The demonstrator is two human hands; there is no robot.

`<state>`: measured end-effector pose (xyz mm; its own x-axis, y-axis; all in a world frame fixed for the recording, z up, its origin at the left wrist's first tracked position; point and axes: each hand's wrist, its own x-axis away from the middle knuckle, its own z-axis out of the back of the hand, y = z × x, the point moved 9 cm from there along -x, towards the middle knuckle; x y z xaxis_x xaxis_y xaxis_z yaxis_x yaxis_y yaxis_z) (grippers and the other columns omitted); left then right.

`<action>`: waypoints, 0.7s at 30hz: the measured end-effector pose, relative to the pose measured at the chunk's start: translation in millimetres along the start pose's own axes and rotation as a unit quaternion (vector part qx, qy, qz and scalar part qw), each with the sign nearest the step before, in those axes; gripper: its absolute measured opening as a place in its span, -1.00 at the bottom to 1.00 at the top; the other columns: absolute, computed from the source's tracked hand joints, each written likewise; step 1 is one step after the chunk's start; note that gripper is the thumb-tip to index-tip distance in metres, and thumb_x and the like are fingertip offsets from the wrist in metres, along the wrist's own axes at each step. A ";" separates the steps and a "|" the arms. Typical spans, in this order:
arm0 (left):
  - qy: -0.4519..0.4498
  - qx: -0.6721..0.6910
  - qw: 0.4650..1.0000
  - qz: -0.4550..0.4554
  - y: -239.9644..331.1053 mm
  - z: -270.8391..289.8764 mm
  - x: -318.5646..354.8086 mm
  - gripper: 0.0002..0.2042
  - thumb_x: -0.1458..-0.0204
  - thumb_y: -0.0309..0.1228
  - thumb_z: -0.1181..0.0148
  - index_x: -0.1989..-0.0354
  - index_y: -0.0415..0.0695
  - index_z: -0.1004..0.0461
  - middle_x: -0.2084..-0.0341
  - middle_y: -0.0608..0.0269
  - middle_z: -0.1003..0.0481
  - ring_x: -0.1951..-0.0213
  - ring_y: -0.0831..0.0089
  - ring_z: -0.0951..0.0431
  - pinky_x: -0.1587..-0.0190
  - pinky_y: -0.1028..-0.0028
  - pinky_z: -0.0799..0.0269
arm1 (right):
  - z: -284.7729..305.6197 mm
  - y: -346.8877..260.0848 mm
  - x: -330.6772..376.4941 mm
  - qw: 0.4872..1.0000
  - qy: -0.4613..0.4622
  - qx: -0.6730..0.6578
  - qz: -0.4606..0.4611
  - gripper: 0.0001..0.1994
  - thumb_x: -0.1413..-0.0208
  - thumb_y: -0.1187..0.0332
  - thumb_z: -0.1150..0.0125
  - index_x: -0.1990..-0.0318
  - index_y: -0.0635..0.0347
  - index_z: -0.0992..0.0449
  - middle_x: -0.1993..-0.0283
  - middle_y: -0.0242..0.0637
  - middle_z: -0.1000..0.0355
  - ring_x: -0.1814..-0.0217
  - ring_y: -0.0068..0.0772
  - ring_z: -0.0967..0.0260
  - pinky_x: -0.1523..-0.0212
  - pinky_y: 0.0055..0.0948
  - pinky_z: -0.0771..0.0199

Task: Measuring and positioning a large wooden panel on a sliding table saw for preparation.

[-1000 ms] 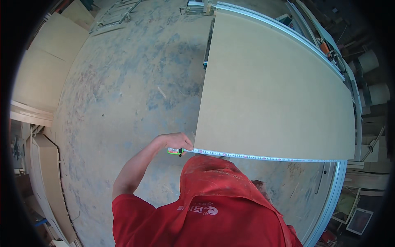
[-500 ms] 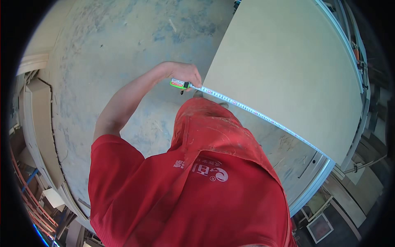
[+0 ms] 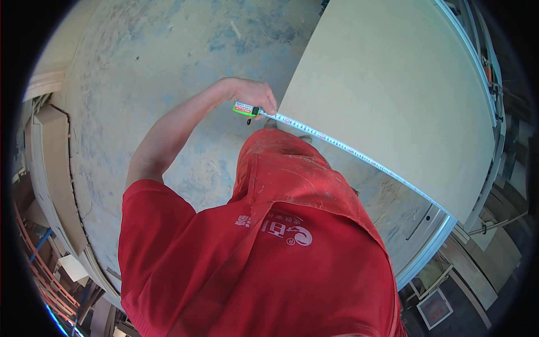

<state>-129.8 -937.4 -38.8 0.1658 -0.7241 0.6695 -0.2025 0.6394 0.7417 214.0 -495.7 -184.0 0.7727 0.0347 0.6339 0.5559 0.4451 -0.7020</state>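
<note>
My left hand [image 3: 255, 95] is closed, its thumb and fingers pinching a tape measure at the near left corner of a large pale board [image 3: 393, 84]. The tape measure's green and black case [image 3: 246, 109] shows just left of the fingers, with a small dark strap hanging under it. Its white blade [image 3: 349, 150] is drawn out along the board's near edge, reaching the far right corner by a metal rail [image 3: 443, 227]. My right hand is not in view.
Beneath the board is a worn grey-blue surface [image 3: 236, 39]. A beige panel edge [image 3: 59, 157] stands on the left, with orange bars [image 3: 48, 281] below it. On the right are a rail with fittings [image 3: 494, 90] and a small framed panel [image 3: 435, 308].
My left hand and the tape case have shifted very slightly away from my body. The blade stays stretched along the board's near edge.
</note>
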 end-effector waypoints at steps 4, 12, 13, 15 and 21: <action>-0.005 -0.007 1.000 -0.002 -5.0 0.5 -3.9 -0.77 -0.10 -0.29 -0.11 0.35 -0.21 -0.59 0.65 0.29 -0.51 0.59 0.52 -0.48 0.51 0.47 -0.36 | -1.3 -7.8 -1.5 1.000 0.007 -0.011 -0.004 -0.68 -0.12 0.22 -0.01 0.49 0.33 -0.47 0.47 -0.07 -0.45 0.35 -0.30 -0.47 0.35 -0.29 -0.42; -0.003 -0.007 1.000 0.019 4.4 1.4 3.8 -0.75 -0.12 -0.26 -0.09 0.33 -0.20 -0.60 0.65 0.32 -0.51 0.56 0.53 -0.49 0.46 0.47 -0.38 | -4.8 -24.6 -6.4 0.999 0.026 -0.034 -0.009 -0.68 -0.12 0.22 -0.01 0.48 0.33 -0.49 0.45 -0.08 -0.47 0.34 -0.31 -0.48 0.33 -0.30 -0.44; -0.003 -0.008 1.000 0.018 5.0 1.3 4.0 -0.75 -0.12 -0.26 -0.09 0.33 -0.20 -0.60 0.65 0.32 -0.51 0.56 0.53 -0.49 0.46 0.47 -0.38 | -5.9 -26.4 -6.6 0.999 0.028 -0.036 -0.010 -0.68 -0.12 0.22 -0.01 0.48 0.33 -0.49 0.45 -0.08 -0.48 0.33 -0.31 -0.49 0.33 -0.30 -0.44; -0.006 -0.021 1.000 0.015 6.0 0.3 3.7 -0.74 -0.12 -0.26 -0.09 0.32 -0.19 -0.60 0.65 0.33 -0.51 0.55 0.54 -0.49 0.45 0.47 -0.39 | -8.0 -29.7 -6.6 0.999 0.032 -0.041 -0.011 -0.68 -0.12 0.22 -0.01 0.47 0.33 -0.50 0.45 -0.08 -0.48 0.33 -0.31 -0.49 0.33 -0.31 -0.45; -0.015 -0.025 0.999 0.021 -2.3 -8.0 6.4 -0.74 -0.13 -0.25 -0.09 0.30 -0.18 -0.60 0.64 0.33 -0.51 0.54 0.54 -0.49 0.43 0.47 -0.39 | -21.8 -38.5 -4.3 0.998 0.038 -0.056 -0.015 -0.67 -0.12 0.22 -0.01 0.46 0.34 -0.51 0.43 -0.08 -0.50 0.32 -0.31 -0.50 0.31 -0.31 -0.46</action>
<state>-120.5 -941.4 -35.8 0.1285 -0.7028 0.6997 -0.1593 0.6817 0.7141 195.9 -532.6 -166.8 0.7743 -0.0472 0.6310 0.6060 0.3426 -0.7179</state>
